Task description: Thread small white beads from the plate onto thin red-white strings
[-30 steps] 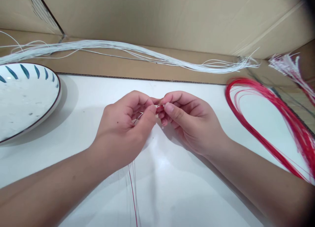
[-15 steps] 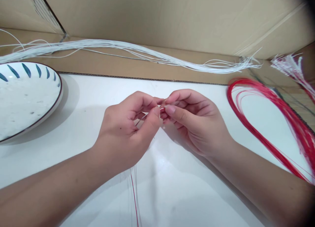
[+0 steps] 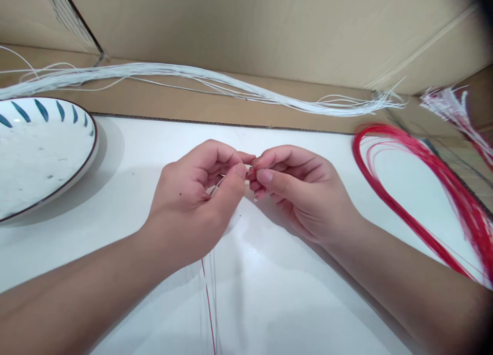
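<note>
My left hand [image 3: 196, 206] pinches thin red and white strands between thumb and forefinger, above the middle of the white table. Facing it, my right hand [image 3: 308, 195] has its thumb and forefinger closed on the short ends of these strands, where a bit of red shows. The two hands' fingertips almost touch, and they cover most of what lies between them. Below my left wrist, a red strand [image 3: 209, 303] and pale strands [image 3: 215, 293] run down toward the near edge of the view.
At the left is an oval plate [image 3: 46, 160] with blue marks and a dark rim. White strands [image 3: 231, 82] lie along the cardboard [image 3: 185, 100] at the back. A red coil of strands [image 3: 385, 195] and a white-and-red bundle [image 3: 450, 108] lie at the right.
My left hand has shifted slightly left and up. The fingertips of my right hand have moved slightly left and down, and less of the red piece shows between the hands.
</note>
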A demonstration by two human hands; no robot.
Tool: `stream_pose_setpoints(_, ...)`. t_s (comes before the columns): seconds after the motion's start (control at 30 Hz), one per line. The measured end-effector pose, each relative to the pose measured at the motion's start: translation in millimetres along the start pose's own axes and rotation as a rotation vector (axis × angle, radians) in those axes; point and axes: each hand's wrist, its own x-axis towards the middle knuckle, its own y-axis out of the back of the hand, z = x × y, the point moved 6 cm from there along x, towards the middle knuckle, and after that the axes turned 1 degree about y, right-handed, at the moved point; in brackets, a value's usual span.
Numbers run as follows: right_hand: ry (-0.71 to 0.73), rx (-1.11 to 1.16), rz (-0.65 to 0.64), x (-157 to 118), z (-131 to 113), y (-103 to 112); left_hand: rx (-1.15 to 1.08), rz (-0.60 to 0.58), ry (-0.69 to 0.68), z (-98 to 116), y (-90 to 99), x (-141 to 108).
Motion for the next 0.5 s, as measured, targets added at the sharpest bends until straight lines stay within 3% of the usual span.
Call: stream_pose_setpoints(0.5, -0.068, 0.107, -0.045, 1.7, 3.9, 4.3, 0.008, -0.016, -0.031, 4.1, 0.4, -3.3)
